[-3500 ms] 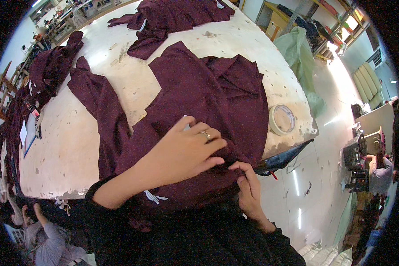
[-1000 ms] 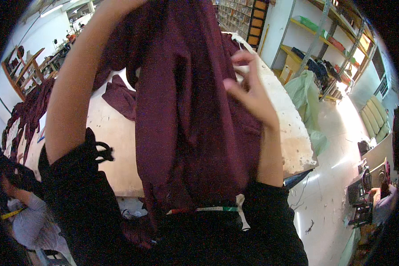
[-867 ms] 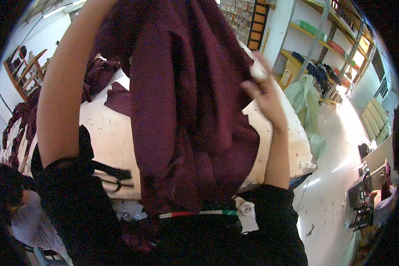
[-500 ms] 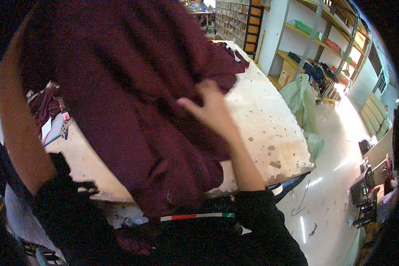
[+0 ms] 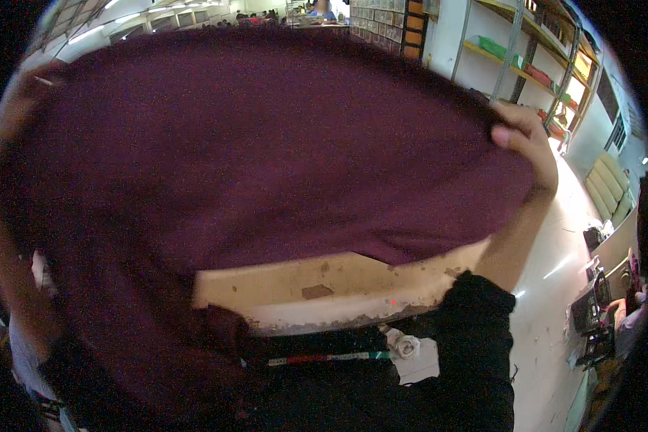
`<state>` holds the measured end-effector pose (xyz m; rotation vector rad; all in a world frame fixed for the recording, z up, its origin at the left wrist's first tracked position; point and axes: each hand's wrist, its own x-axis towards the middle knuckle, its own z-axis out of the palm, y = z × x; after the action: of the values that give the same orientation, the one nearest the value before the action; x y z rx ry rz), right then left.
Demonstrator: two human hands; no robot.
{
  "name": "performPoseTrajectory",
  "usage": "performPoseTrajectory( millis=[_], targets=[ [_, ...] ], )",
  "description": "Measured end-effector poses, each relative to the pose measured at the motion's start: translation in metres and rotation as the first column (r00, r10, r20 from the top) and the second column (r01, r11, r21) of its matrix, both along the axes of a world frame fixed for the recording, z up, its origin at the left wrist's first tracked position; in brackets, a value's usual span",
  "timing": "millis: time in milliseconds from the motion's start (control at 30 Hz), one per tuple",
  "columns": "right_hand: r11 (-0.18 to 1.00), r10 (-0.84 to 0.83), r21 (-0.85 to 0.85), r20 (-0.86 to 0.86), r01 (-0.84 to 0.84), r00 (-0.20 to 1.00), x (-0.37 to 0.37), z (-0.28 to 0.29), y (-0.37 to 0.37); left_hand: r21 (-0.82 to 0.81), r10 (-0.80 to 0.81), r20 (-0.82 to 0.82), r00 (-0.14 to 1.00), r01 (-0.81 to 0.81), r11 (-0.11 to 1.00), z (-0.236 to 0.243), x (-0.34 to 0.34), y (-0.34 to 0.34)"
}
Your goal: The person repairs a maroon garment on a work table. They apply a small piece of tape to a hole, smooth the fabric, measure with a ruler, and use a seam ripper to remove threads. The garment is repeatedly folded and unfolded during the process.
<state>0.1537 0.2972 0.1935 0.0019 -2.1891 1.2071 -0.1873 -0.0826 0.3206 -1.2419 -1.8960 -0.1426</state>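
Note:
A large piece of dark maroon cloth [image 5: 281,144] is stretched across the view in front of me, lifted above the table. On its right edge my right hand [image 5: 529,140] is closed, thumb pressing on the near face. At the far left, my left hand [image 5: 45,78] holds the cloth's upper corner; motion blur and shadow soften its fingers. The left part of the cloth droops down toward my lap. Whether it is a whole garment or a cut panel, I cannot tell.
Below the cloth shows the worn, stained table [image 5: 281,291] with its chipped front edge. A coloured measuring tape [image 5: 327,358] lies across my black clothing. Metal shelving [image 5: 515,50] stands at the right, a pale padded chair [image 5: 607,186] beyond. Another person [image 5: 630,317] is at the right rim.
The cloth has gone from hanging in folds to being spread wide, now hiding most of the table. My right hand has moved right and up, from lying against the cloth to gripping its edge.

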Motion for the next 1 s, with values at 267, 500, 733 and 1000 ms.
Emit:
performPoseTrajectory(
  millis=[267,500,733,1000],
  targets=[
    [0.941,-0.336,0.308,0.804,0.138,0.49,-0.014,-0.189,0.154,-0.101,-0.05,0.896,0.441,0.312,0.945,-0.37,-0.077,0.183],
    [0.662,-0.563,0.744,0.414,0.09,0.716,-0.058,-0.156,0.069,0.198,-0.346,0.771,0.535,0.316,0.928,-0.359,-0.022,0.18],
    [0.899,-0.068,0.438,0.146,-0.003,0.987,-0.189,-0.171,-0.053,0.288,-0.41,0.791,0.453,0.316,0.904,-0.332,-0.003,0.169],
    [0.919,-0.057,0.393,0.027,0.042,0.998,-0.214,-0.206,-0.069,0.343,-0.481,0.778,0.404,0.369,0.864,-0.33,0.0,0.162]
  ],
)
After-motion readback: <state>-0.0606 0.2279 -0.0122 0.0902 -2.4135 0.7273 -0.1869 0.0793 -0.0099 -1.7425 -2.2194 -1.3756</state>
